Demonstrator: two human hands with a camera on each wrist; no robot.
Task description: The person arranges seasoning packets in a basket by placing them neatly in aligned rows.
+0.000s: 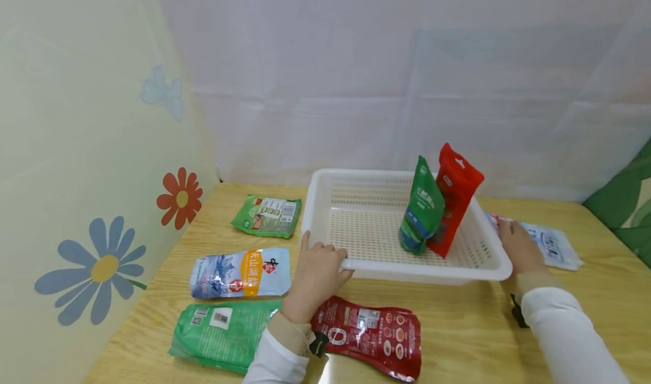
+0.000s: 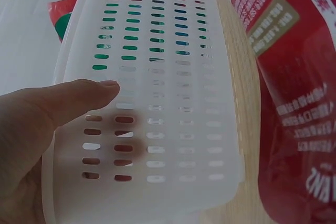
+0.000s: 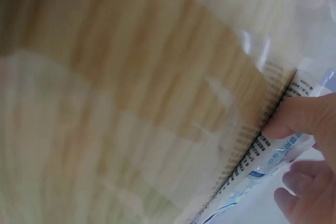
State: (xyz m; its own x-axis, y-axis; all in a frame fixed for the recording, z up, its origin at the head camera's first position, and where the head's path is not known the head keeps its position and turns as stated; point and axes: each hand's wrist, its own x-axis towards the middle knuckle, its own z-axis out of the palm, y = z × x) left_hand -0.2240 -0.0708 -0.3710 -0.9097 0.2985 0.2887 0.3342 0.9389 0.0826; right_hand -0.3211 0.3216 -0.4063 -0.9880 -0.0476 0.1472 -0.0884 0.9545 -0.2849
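Observation:
A white perforated plastic basket (image 1: pixel 371 231) stands on the table. My left hand (image 1: pixel 317 276) grips its front left corner; in the left wrist view the thumb (image 2: pixel 79 98) lies on the outer wall and the other fingers are behind it. Inside, at the right end, a green pouch (image 1: pixel 422 208) and a red pouch (image 1: pixel 458 197) stand tilted. Right of the basket my right hand (image 1: pixel 521 248) holds a white and blue plastic packet (image 1: pixel 554 245) lying on the table. In the right wrist view its thumb (image 3: pixel 294 119) presses the packet's printed edge, fingers bent on the far side.
Left of the basket lie a small green packet (image 1: pixel 269 215), a blue and orange salt bag (image 1: pixel 241 272) and a larger green bag (image 1: pixel 218 333). A dark red pouch (image 1: pixel 371 336) lies in front of the basket, beside my left wrist. A cloth-covered wall (image 1: pixel 305 78) rises behind.

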